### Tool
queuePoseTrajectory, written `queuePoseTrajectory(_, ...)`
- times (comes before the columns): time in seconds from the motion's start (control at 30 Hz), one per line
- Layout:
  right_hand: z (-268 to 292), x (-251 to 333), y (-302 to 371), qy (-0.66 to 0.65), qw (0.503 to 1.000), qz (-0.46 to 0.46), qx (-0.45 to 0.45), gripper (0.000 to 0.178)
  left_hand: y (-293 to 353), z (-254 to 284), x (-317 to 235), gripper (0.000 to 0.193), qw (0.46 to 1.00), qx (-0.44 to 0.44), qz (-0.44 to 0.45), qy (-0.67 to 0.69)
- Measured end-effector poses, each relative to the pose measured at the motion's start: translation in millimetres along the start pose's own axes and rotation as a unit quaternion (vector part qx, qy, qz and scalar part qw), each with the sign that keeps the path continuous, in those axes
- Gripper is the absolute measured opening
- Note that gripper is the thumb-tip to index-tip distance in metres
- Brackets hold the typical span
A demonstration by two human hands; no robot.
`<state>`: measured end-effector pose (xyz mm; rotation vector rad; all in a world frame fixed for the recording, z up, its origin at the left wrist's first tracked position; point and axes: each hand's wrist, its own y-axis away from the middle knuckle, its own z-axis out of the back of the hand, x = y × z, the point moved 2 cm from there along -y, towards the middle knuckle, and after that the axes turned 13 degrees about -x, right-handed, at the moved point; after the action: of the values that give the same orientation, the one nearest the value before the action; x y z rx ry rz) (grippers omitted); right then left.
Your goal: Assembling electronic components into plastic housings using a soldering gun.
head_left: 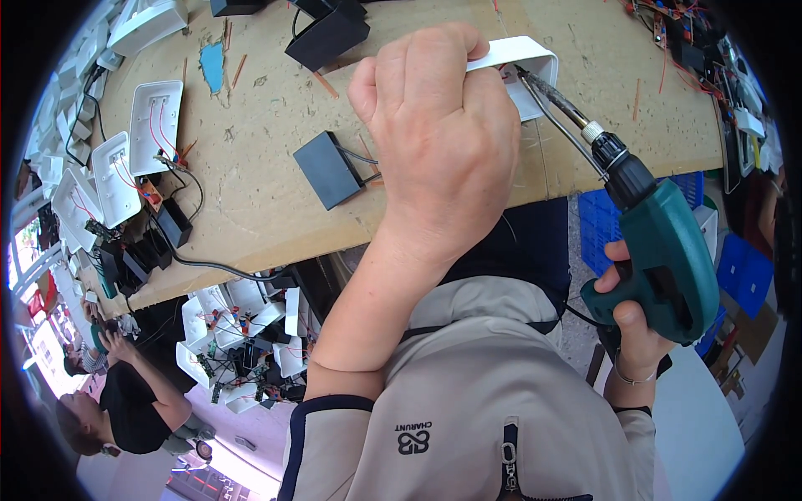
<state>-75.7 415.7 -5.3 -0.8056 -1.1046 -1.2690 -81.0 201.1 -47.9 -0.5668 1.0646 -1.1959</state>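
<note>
My left hand [443,134] is closed on a white plastic housing [528,48], held above the table. Its fingertips are mostly hidden behind the hand and the housing. My right hand [632,321] grips a green soldering gun [675,242] by its handle. The gun's dark tip and a thin metal tube beside it reach into the open side of the housing. A bit of red shows inside, but the exact contact point is too small to tell. Just left of my left wrist, a black box [327,170] with black leads lies on the table.
Several white housings with red wires, among them a housing [157,125], line the table's left side. A black case [328,35] stands at the far edge. Wired parts [681,46] are heaped far right. Below are a pile of white housings [242,321], blue crates [606,230] and another person [134,401].
</note>
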Motion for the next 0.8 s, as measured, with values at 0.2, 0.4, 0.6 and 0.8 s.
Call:
queuePoseTrajectory(0.2,3,-2,4,-0.007,1.0,0.005,-0.008,0.068,0,0,-2,0.006,1.0,0.001,0.001,-0.005)
queuePoseTrajectory(0.4,9,-4,11,-0.027,0.999,0.014,-0.024,0.071,0,-1,-1,0.005,1.0,-0.006,-0.005,-0.007)
queuePoseTrajectory(0.6,13,-2,11,-0.045,0.998,0.029,-0.043,0.077,-1,7,0,0.011,1.0,0.003,-0.009,0.013)
queuePoseTrajectory(0.8,28,-13,8,-0.069,0.991,0.092,-0.075,0.077,-10,27,-2,0.036,0.994,0.083,0.072,0.028)
